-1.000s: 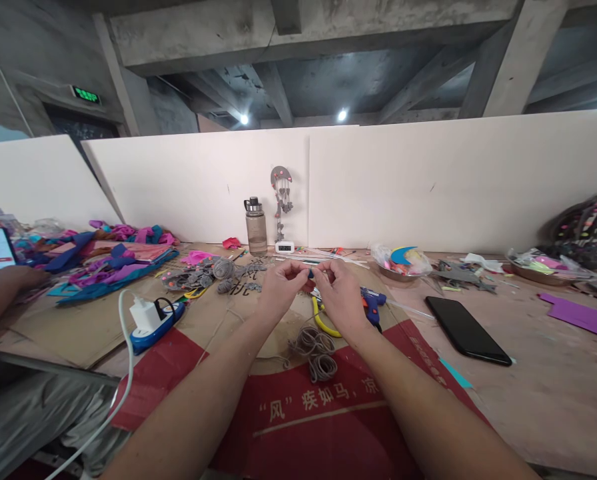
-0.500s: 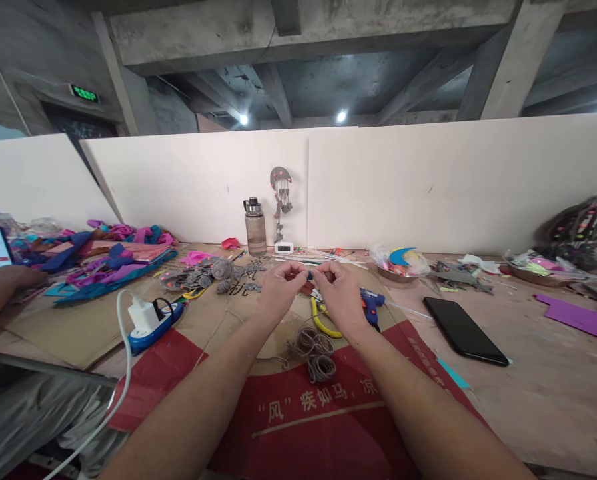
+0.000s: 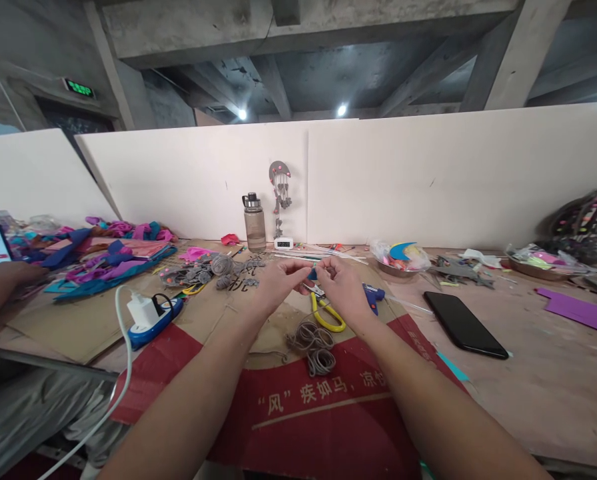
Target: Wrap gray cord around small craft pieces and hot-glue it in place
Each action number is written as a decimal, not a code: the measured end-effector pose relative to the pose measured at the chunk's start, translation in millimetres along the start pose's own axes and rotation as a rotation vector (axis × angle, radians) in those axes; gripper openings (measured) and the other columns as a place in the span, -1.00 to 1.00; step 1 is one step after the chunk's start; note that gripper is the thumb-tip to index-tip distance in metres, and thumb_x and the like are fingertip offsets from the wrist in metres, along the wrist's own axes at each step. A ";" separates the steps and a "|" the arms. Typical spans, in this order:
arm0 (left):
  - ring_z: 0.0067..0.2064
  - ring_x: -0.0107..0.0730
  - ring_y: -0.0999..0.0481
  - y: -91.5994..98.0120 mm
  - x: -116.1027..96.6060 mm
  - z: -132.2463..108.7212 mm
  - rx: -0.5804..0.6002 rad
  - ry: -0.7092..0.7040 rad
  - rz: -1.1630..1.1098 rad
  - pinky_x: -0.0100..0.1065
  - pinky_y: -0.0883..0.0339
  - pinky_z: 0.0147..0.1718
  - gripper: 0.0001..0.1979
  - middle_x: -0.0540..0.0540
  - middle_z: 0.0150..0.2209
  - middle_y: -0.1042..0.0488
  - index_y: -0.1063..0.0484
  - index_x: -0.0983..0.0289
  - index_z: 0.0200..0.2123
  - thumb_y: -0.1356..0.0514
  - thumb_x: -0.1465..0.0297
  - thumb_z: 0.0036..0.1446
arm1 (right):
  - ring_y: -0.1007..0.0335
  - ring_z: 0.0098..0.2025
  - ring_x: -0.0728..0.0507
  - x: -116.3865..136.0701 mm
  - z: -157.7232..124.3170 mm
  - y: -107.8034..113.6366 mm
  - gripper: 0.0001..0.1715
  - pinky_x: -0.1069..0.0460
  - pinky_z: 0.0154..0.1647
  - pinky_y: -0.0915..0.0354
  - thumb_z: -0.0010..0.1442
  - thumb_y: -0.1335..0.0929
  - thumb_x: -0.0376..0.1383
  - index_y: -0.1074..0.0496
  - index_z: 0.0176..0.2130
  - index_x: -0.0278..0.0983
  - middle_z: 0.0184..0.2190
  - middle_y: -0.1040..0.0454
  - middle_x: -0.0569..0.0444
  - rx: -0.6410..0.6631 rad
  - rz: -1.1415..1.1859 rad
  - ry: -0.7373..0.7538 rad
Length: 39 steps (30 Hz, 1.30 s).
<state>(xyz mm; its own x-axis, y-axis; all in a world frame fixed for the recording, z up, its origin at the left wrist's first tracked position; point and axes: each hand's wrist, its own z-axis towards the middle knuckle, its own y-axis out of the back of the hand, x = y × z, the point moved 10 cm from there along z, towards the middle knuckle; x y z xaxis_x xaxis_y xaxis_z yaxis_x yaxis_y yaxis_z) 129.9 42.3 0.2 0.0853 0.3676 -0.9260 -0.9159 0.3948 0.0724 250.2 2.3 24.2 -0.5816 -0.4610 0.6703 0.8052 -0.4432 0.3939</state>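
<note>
A small blue piece (image 3: 313, 273) is pinched between the fingertips of my left hand (image 3: 284, 283) and my right hand (image 3: 339, 287), which nearly meet above the cardboard. Below them lie yellow-handled pliers (image 3: 331, 319), partly behind my right hand. Coils of grey cord (image 3: 314, 343) rest on the cardboard sheet (image 3: 323, 427) between my forearms. A blue glue gun (image 3: 373, 295) lies just right of my right hand. Grey felt pieces with a ball of cord (image 3: 222, 265) are to the left.
A bottle (image 3: 254, 223) and a small clock (image 3: 283, 244) stand at the back. To the right lies a black phone (image 3: 464, 325). On the left are a power strip (image 3: 156, 323), colourful felt scraps (image 3: 113, 260) and another person's hand (image 3: 18, 272).
The view has tilted slightly downward. My hands still pinch the blue piece, which now shows more between the fingertips.
</note>
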 end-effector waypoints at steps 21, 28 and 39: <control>-0.51 -0.35 -0.55 28.3 -3.4 2.7 -0.214 -0.055 0.161 -0.42 -0.44 -0.57 -0.88 0.06 -0.53 -0.51 -0.41 0.33 -0.43 -0.23 0.38 -0.01 | -0.26 -0.34 -0.10 12.4 -9.4 -12.2 -0.78 0.02 -0.29 -0.16 0.20 -0.23 -0.29 -0.34 -0.16 -0.32 -0.36 -0.38 0.03 0.019 -0.082 0.150; -0.52 -0.32 -0.55 57.0 -2.7 4.8 -0.354 -0.106 0.115 -0.44 -0.40 -0.62 -0.85 0.04 -0.58 -0.47 -0.41 0.31 -0.45 -0.26 0.34 -0.06 | -0.22 -0.37 -0.06 9.1 -8.6 -15.6 -0.82 0.05 -0.31 -0.11 0.20 -0.24 -0.27 -0.36 -0.37 -0.28 -0.44 -0.37 0.11 0.068 -0.014 0.097; -0.42 -0.31 -0.57 152.1 -5.8 -6.8 -0.817 -0.284 -0.115 -0.33 -0.47 -0.46 -0.84 0.04 -0.49 -0.47 -0.40 0.32 -0.41 -0.21 0.34 -0.06 | 0.19 -0.63 0.07 1.4 -8.2 -18.7 -0.65 0.12 -0.62 0.19 0.05 -0.39 -0.03 -0.39 -0.37 -0.27 -0.68 0.05 0.31 0.339 0.665 -0.352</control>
<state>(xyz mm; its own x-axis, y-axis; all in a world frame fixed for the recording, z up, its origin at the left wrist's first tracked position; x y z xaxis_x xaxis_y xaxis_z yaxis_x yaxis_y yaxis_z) -12.7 94.5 14.1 0.1895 0.6016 -0.7760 -0.8809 -0.2448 -0.4050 233.4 3.7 12.6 0.0536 -0.2521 0.9662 0.9926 0.1188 -0.0241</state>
